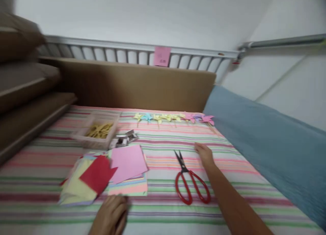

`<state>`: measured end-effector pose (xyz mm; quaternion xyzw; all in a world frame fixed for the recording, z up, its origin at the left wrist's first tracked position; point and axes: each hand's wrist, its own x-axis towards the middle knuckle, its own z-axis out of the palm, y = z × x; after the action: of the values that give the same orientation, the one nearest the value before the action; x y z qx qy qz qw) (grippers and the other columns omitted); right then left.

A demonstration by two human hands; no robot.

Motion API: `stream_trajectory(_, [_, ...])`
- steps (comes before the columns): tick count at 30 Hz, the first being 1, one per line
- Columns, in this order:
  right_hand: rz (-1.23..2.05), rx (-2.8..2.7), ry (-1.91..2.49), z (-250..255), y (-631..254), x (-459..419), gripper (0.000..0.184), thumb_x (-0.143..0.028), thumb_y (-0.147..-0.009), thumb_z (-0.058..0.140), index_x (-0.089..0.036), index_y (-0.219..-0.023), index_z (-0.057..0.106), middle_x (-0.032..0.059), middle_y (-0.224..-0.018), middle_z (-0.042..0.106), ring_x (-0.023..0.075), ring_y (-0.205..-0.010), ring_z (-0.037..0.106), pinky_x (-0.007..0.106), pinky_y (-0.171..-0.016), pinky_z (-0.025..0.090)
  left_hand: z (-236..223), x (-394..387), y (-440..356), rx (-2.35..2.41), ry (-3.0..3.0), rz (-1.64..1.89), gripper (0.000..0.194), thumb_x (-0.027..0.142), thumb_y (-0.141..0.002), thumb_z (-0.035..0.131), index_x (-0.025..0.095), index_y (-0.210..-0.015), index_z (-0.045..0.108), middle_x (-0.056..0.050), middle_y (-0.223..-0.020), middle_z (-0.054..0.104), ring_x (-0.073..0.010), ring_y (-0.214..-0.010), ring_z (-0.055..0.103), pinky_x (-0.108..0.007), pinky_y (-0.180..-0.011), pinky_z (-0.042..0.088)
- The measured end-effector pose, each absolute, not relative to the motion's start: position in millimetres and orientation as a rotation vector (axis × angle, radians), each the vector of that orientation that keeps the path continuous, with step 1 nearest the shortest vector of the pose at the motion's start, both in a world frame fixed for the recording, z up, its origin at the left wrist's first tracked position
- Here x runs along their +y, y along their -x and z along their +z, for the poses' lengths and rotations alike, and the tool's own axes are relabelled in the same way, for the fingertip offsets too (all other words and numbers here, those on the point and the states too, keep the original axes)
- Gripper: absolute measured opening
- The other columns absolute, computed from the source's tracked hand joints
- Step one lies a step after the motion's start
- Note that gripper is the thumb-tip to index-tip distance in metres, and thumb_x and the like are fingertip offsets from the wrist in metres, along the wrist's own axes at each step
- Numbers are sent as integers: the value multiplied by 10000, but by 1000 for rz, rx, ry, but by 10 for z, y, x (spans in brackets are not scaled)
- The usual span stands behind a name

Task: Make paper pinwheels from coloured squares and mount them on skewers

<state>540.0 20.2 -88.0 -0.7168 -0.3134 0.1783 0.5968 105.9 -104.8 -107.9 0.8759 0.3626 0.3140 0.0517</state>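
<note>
Left hand [109, 213]: at the lower middle of the frame, beside the near edge of the paper sheets [128, 187]. Its fingers are bent; whether the grip has hold of anything cannot be told.

Right hand [203, 153]: right of centre, low over or on the striped cloth [163, 208], near the scissors [183, 169]. Its fingers are close together; blur prevents confirming how far open the grip is, or any held item.

Layout: the scissors lie centre-right, tips toward the top of the frame, red handles toward the bottom. A pink sheet [128, 162] tops the paper sheets left of centre; a red piece [98, 174] lies to its left. The tub [98, 143] of yellow pieces stands farther up and left. The folded paper shapes [168, 117] form a row at upper centre.

Handling: lift one sheet at a time by its edge, pressing lightly to avoid creases. Take the scissors by the handles, keeping fingers clear of the blades. Keep both forearms away from the row of shapes.
</note>
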Motion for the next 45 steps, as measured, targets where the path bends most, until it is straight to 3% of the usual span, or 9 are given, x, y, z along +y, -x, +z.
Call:
stream_trajectory(2, [507,-694,1599,-774,-5122,86,290,-376,-756,642,-99,-838,628,49,-713,632,137,-592,589,276,-540,490,-1038,-1070,-1035,1116,-2649,949,195,184,-863,426,227,-861,615,-63,-799,639,-181,-745,597,-317,-702,502])
stream_trajectory(5, [631,-738,1487,-610,-4476,-74,360,-413,-652,660,-116,-855,639,66,-716,656,153,-604,608,267,-532,482,-961,-1163,-1027,1116,-2596,886,185,123,-852,410,194,-839,580,-68,-797,614,-191,-758,564,-343,-702,477])
stream_trajectory(15, [1082,-1269,1348,-577,-2227,-244,215,-254,-674,593,-148,-831,695,61,-742,706,188,-680,649,286,-603,506,-831,-1144,-500,1285,-2425,1154,230,98,-841,470,221,-1029,522,-67,-979,624,-203,-958,559,-364,-846,443])
stream_trajectory(18, [1091,-1374,1386,-705,-2072,-201,265,-197,-666,606,-168,-916,689,70,-920,708,201,-822,648,318,-739,500,-729,-841,-234,1671,-2286,1227,212,186,-827,511,194,-1039,523,-92,-1028,610,-243,-1000,553,-409,-890,417])
stream_trajectory(22, [1063,-1463,1464,-805,-2016,-144,445,-157,-645,642,-188,-1089,634,94,-1110,651,228,-952,617,357,-840,463,-578,-449,-146,2031,-2196,802,368,286,-751,589,125,-1079,543,-134,-1033,621,-287,-977,566,-403,-871,425])
stream_trajectory(27, [1031,-1502,1520,-799,-1996,-80,439,-162,-651,668,-190,-1088,636,90,-1063,665,236,-957,617,350,-831,467,-499,-219,-266,2224,-2183,366,492,275,-712,606,138,-1175,512,-146,-1047,614,-318,-981,573,-397,-836,427])
stream_trajectory(31, [1012,-1488,1545,-813,-2000,-42,402,-178,-674,659,-216,-1074,639,60,-1038,673,202,-904,634,315,-801,482,-535,-131,-270,2162,-2161,274,523,239,-707,607,151,-1208,483,-141,-1061,609,-302,-1025,564,-361,-829,422])
stream_trajectory(39, [936,-1484,1589,-779,-2008,-75,332,-172,-713,617,-177,-1043,653,80,-1007,669,189,-789,622,339,-769,494,-531,-82,-243,2035,-2107,262,470,203,-743,543,197,-1208,476,-127,-1048,648,-302,-986,591,-368,-766,401])
stream_trajectory(45, [922,-1523,1522,-728,-1987,-122,362,-160,-719,618,-197,-1079,632,74,-1072,634,195,-948,595,312,-808,489,-561,-9,-157,1929,-2134,282,205,220,-721,559,210,-916,621,-90,-929,658,-291,-922,598,-360,-732,386])
